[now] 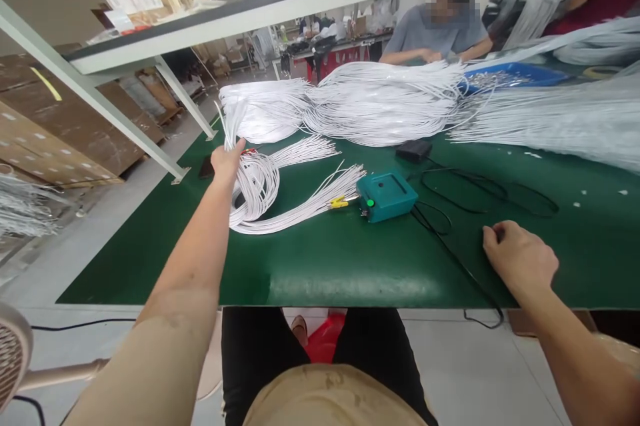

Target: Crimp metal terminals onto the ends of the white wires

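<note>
My left hand (228, 161) is closed round the upper part of a looped bundle of white cables (260, 183) at the left of the green table. The cable ends fan out to the right, towards a teal box (386, 197) with a green button. A yellow clip (339, 202) sits between those ends and the box. My right hand (520, 259) rests on the table at the right, its fingers curled in; whether anything is inside them is hidden. Black wires run from the box towards this hand.
Large white cable bundles (385, 103) lie along the back, beside a blue tray (515, 77) of small parts. A black block (414, 151) lies behind the teal box. A shelf frame (200, 25) crosses above. A person (437, 29) sits opposite. A fan (14, 356) stands lower left.
</note>
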The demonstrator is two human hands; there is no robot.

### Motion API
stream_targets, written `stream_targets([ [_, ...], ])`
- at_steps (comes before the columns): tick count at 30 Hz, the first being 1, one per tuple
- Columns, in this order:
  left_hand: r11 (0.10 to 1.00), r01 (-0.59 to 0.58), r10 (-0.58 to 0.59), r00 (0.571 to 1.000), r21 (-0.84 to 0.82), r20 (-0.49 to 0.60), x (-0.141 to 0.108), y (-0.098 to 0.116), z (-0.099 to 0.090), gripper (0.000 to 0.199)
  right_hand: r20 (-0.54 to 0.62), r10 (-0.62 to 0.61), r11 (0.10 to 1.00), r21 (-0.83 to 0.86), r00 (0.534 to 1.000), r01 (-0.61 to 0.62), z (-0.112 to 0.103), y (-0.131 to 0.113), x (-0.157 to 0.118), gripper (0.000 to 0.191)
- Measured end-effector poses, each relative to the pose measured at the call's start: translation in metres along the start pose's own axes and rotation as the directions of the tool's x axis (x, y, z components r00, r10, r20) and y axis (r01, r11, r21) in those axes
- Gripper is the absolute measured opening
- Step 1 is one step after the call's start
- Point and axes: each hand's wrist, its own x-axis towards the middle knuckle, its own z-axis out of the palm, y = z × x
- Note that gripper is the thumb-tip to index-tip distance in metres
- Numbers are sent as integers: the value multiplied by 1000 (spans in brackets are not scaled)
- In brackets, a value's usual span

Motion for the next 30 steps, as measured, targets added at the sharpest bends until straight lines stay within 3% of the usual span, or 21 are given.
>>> stream_targets([
  [3, 974, 178, -183, 983, 141, 26, 7, -10, 44, 56, -15, 46, 999, -18, 999, -46, -1, -1, 1, 25],
  [6, 931, 262, -287, 955, 253, 68, 4, -13, 79, 81, -15, 50, 996, -68, 999, -50, 2, 0, 2, 25],
  [10, 915, 228, -287, 948, 333, 139, 3, -5, 92, 103, 11, 97, 966, -243, 995, -91, 8, 0, 3, 25],
  [13, 925, 120, -191, 967, 359, 170, -10, -3, 85, 114, 48, 136, 935, -335, 990, -113, 10, -1, 3, 33],
  [15, 918, -41, -34, 983, 395, 181, -30, -10, 81, 116, 70, 134, 931, -351, 988, -102, 9, -3, 2, 35],
  [16, 901, -132, 47, 977, 413, 209, -40, -16, 80, 114, 75, 134, 929, -355, 988, -100, 8, -4, 2, 35],
  [18, 766, -379, 232, 916, 519, 327, -57, -29, 80, 99, 79, 134, 929, -357, 988, -97, 6, -6, 1, 35],
  [19, 723, -416, 242, 901, 552, 361, -62, -34, 81, 91, 81, 131, 929, -357, 988, -94, 5, -6, 0, 35],
  [22, 673, -398, 206, 910, 624, 359, -65, -36, 85, 79, 86, 123, 932, -353, 989, -85, 3, -8, -2, 36],
  [24, 661, -431, 265, 900, 615, 346, -67, -29, 88, 75, 84, 110, 934, -350, 990, -74, 2, -8, -3, 34],
  [25, 664, -491, 343, 870, 564, 354, -70, -25, 89, 72, 82, 102, 935, -348, 991, -67, 2, -8, -3, 33],
  [27, 679, -632, 480, 767, 374, 425, -84, -17, 90, 65, 74, 84, 937, -345, 994, -53, 1, -8, -4, 31],
  [30, 703, -705, 453, 547, 96, 704, -114, -13, 90, 74, 62, 61, 940, -340, 996, -36, 1, -7, -4, 30],
])
